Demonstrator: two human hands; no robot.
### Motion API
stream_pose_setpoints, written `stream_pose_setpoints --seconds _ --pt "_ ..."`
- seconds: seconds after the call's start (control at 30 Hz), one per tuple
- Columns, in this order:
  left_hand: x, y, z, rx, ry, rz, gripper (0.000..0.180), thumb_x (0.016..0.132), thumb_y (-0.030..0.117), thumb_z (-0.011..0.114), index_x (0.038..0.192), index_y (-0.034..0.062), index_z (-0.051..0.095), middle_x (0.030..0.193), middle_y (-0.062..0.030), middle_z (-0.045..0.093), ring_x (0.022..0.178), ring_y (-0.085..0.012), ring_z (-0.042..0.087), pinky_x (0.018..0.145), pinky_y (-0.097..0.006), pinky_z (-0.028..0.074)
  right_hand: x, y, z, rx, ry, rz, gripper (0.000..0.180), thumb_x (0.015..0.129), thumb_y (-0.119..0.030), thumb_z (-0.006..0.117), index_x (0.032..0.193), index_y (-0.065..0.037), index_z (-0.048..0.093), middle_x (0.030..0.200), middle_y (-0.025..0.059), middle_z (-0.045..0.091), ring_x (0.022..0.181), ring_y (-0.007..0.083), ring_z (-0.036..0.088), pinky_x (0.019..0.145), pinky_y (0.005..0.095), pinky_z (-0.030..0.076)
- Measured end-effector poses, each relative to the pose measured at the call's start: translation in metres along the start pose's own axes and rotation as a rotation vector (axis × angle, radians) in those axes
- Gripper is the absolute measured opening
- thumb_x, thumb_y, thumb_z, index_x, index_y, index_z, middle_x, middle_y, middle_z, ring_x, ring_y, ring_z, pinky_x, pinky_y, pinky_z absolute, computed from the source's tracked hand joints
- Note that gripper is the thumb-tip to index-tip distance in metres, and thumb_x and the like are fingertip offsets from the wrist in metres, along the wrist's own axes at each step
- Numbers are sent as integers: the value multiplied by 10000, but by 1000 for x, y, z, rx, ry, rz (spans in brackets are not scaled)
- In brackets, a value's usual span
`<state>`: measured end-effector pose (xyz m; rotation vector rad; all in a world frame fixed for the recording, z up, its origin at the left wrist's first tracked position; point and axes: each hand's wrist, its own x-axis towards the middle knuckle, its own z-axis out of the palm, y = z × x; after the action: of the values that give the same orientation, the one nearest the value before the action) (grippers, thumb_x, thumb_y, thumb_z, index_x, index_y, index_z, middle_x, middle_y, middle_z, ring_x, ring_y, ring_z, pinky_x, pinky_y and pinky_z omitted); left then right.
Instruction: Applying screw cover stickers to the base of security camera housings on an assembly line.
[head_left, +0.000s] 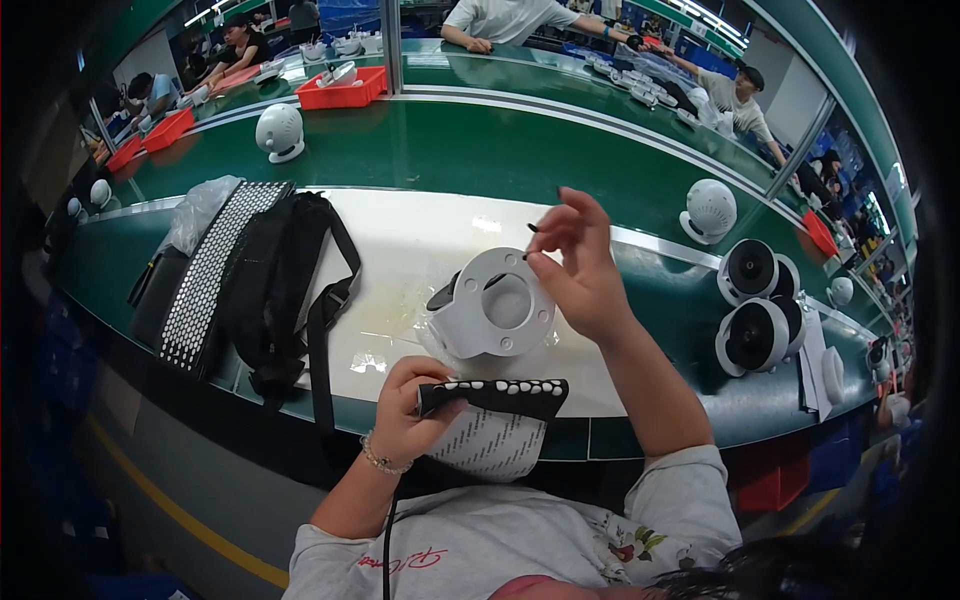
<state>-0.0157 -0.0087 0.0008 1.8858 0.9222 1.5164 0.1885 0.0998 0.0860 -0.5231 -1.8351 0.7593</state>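
Judging by the layout, we're at the foot-pad step: pads off a sheet, onto the recesses of a base. White ring-shaped base (pixel 468 325) sits at mid-frame, round recesses up, on clear plastic (pixel 425 330) over the white mat (pixel 400 235) on the green counter (pixel 680 340). We count four shallow round recesses on the ring and see no black pad in any of them.

Our left hand (pixel 408 418), lower centre, is clamped on the end of a black perforated sheet (pixel 500 397), thumb and fingers pinching it; printed backing (pixel 490 445) hangs below, toward our shirt. White spots show along the sheet, likely where pads are gone.

Our right hand (pixel 582 272), right of centre, has thumb and forefinger tips apart, thumb right by the ring's upper edge; can't tell if they touch. Dark spots at the tips: nail or pad, we can't say.

Next move, we think, calls for one pad on the right fingertip, centred over a recess, then pressed flat with the base braced. Neither hand clearly holds the base, so we'd watch for it sliding on the plastic.

Second perforated strip (pixel 222 275) lies at left beside a black strapped bag (pixel 280 290).
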Motion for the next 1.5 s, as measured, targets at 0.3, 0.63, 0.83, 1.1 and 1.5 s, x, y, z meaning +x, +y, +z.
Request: stream_pose_setpoints --seconds 0.3,0.63,0.83,1.1,1.5 --pt "0 -8 2 -94 4 -15 180 657 -5 703 757 3 553 1331 -166 354 849 -170 561 737 -279 462 5 3 7 108 -48 166 635 780 50 508 1313 -129 214 975 58 420 857 129 481 802 273 404" --pt "1 -4 2 -92 -20 -65 158 663 4 699 727 -5 556 1343 -184 345 813 -168 576 708 -275 470 6 3 8 271 55 241 660 788 53 495 1327 -146 172 993 70 389 865 131 496 795 270 437" --pt "0 -5 1 -64 -19 -63 163 661 13 704 725 -5 556 1337 -191 355 797 -167 575 699 -273 469 4 4 5 -71 -103 2 625 824 53 450 1337 -144 153 978 82 443 852 147 509 794 292 440" --pt "1 -2 1 -45 -25 -72 161 658 11 699 737 -11 560 1323 -202 372 782 -172 576 701 -275 466 -6 -29 7 -589 -177 -179 481 798 76 505 1234 -108 414 975 106 556 880 207 552 815 320 440" --pt "2 -2 -1 -74 -49 -87 161 656 7 697 763 -24 581 1321 -214 372 782 -166 579 705 -268 462 0 -30 13 -715 -103 -263 514 764 54 541 1230 -71 362 1026 102 577 931 225 557 877 342 392"
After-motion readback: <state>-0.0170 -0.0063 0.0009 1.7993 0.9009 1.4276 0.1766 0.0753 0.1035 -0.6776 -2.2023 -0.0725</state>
